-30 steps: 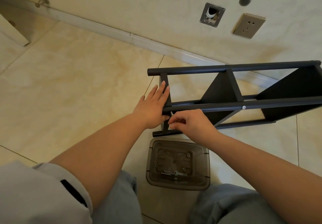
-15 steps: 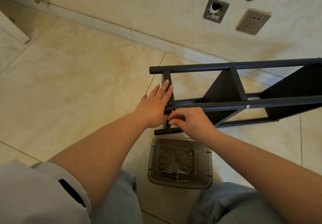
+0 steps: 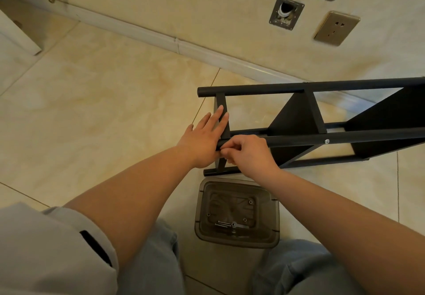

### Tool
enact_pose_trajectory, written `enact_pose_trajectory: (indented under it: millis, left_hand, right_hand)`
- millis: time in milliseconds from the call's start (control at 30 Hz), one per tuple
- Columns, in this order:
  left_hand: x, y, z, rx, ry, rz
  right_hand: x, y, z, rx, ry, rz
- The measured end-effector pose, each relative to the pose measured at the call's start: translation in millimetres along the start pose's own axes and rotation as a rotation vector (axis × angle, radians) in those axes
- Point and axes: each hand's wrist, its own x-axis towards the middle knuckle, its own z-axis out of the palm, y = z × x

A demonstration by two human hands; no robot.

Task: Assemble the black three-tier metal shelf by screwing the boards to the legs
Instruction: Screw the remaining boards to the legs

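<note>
The black metal shelf (image 3: pixel 296 120) lies on its side on the floor, legs running left to right. My left hand (image 3: pixel 202 138) presses flat, fingers straight, against the end board (image 3: pixel 221 104) at the shelf's left end. My right hand (image 3: pixel 248 154) has its fingers curled at the left end of the near upper leg (image 3: pixel 356 137), pinching a small screw that its fingertips hide. One silver screw head (image 3: pixel 326 141) sits in that leg further right, at the middle board.
A smoky plastic tray (image 3: pixel 200 205) stands on the tiles between my knees, with a few screws (image 3: pixel 224 224) inside. Behind the shelf, the wall carries a socket (image 3: pixel 335 28) and a pipe opening (image 3: pixel 286 12). A white baseboard (image 3: pixel 138 33) runs along it.
My right hand has lifted from just under the near upper leg to that leg's left end, fingers closing over the joint. My left hand stays flat on the end board.
</note>
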Motion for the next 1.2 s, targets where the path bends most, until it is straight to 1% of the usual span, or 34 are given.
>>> enact_pose_trajectory:
  millis: [133,267,333,433,600,667,800,900,1067,1200]
  left_hand:
    - [-1.3,1.1,-1.3,0.069,-0.013,-0.009]
    - [-0.4,-1.0,-0.8,0.093,-0.004,0.005]
    - [0.0,-1.7,-3.0,0.108,-0.018,0.019]
    - [-0.5,-0.8,-7.0,0.110,-0.049,0.029]
    - [-0.6,-1.6,-7.6,0.108,-0.033,0.029]
    - [0.1,-1.8,-5.4,0.105,-0.024,0.031]
    - [6.8,-6.2,-5.5,0.105,0.006,0.053]
    - [11.7,-6.2,-10.1,0.112,-0.001,0.044]
    - [17.9,-7.4,-12.0,0.104,-0.014,0.038]
    - [18.9,-7.1,-10.9,0.099,-0.014,0.039]
  right_hand:
    - [3.8,-2.6,3.6,-0.038,-0.002,0.013]
    - [6.1,-7.1,3.1,-0.257,-0.031,-0.051]
    - [7.5,-10.5,0.8,-0.307,-0.048,-0.055]
    - [9.6,-11.5,-0.7,-0.282,-0.054,-0.021]
    - [9.2,-6.1,0.8,-0.310,-0.030,-0.002]
    - [8.7,-3.2,0.4,-0.347,0.000,-0.038]
    - [12.6,0.3,-1.6,-0.471,0.042,-0.210]
    - [20.7,2.6,-6.7,-0.446,0.059,-0.231]
    - [28.3,3.3,-5.0,-0.344,0.120,-0.155]
    - [33.9,7.6,-6.0,-0.358,0.157,-0.144]
